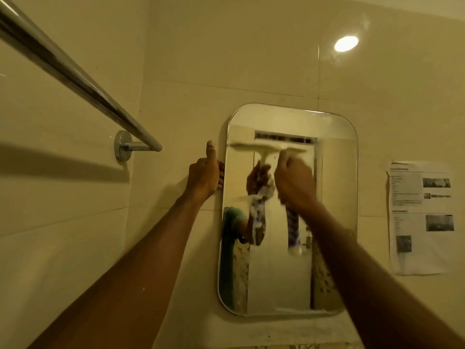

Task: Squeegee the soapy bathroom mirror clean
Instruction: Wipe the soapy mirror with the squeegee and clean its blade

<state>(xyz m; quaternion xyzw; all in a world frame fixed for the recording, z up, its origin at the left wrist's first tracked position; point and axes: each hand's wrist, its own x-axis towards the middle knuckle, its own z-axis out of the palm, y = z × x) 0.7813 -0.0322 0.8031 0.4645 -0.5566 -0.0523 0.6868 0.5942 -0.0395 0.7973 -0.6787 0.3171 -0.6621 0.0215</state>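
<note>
The right hand is fisted round the squeegee handle, its blade (blurred) lying across the mirror near the top edge. The left hand clasps the mirror's left edge, thumb up.

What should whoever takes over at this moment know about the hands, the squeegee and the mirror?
Left hand grips the left edge of the mirror, thumb up.
Right hand grips the squeegee by its handle; the blade lies across the upper left glass.
Done: cannot tell, the view is blurred.
Left: probably the glass below the blade, where spotty marks show near the lower corners, and the right strip.
</note>
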